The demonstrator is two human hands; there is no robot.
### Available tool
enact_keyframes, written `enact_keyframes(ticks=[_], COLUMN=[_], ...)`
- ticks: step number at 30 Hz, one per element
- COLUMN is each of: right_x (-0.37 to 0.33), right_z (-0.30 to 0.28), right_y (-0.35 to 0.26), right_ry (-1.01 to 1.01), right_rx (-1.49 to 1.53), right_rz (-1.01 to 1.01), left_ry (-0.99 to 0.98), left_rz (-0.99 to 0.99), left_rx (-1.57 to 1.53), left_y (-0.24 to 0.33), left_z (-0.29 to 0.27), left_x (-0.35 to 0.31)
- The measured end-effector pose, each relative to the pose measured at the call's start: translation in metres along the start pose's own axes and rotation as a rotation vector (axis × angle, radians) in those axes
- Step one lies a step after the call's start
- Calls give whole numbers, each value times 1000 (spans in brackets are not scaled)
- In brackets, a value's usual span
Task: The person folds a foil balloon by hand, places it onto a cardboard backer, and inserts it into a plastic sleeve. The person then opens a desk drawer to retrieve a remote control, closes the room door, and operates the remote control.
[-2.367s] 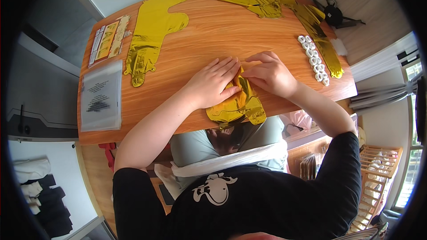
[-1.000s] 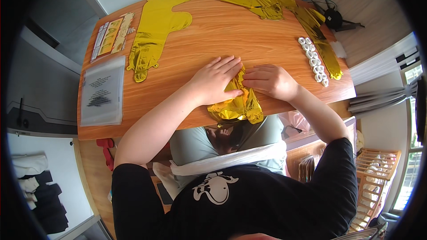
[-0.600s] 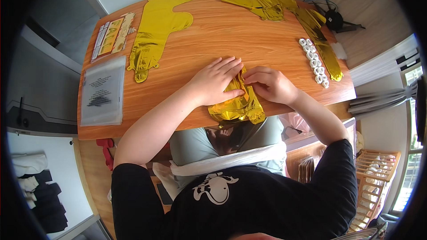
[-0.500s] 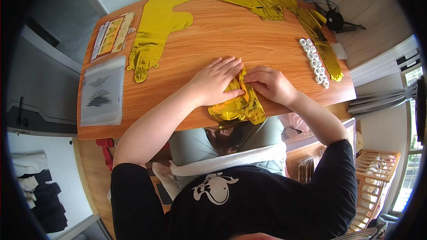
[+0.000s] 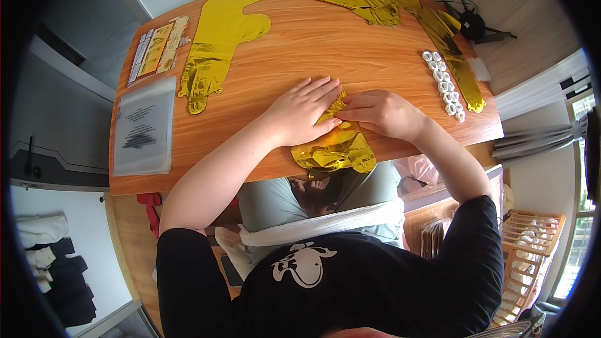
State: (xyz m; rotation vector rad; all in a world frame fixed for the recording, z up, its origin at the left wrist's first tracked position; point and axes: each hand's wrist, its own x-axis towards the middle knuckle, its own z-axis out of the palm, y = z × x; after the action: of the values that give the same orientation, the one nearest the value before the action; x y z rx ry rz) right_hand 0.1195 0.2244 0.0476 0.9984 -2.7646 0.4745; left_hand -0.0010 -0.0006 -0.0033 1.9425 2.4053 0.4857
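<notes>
In the middle of the frame, at the near edge of the wooden surface [image 5: 288, 44], lies a crumpled gold foil piece [image 5: 332, 153], shiny and creased, broad and wrinkled at its lower end and narrowing upward into tight puckers. Its lower end reaches the surface's edge, just above the person's grey-green trousers [image 5: 266, 203].

The foil sits below and between the two hands. The left hand [image 5: 303, 112] lies flat over its upper left side, fingers straight and close together, thumb set apart and resting on the foil. The right hand [image 5: 387, 114] is at its upper right side with fingers bent inward; whether they pinch the foil cannot be told. Together the hands hide much of its upper half.

At the left of the frame lies a clear plastic sleeve [image 5: 144, 128]; at the right, a double row of white rings [image 5: 437, 76]. Farther off are a printed card [image 5: 153, 51] and a flat gold shape [image 5: 216, 31] at upper left, a bent gold foil strip [image 5: 385, 5] at upper right, and beside it a black pronged device [image 5: 472, 24].
</notes>
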Motion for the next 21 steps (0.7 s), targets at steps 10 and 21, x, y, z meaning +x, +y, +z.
enact_keyframes(ticks=[10,21], right_x=[-10,-25], right_z=[0,13], right_y=[-11,-8], right_ry=[-109,-78], right_rx=[59,13], right_rz=[70,44], left_ry=[0,-7], left_rz=[29,29], left_rx=[28,129], left_y=[-3,6], left_z=[3,-1], left_x=[-1,-3])
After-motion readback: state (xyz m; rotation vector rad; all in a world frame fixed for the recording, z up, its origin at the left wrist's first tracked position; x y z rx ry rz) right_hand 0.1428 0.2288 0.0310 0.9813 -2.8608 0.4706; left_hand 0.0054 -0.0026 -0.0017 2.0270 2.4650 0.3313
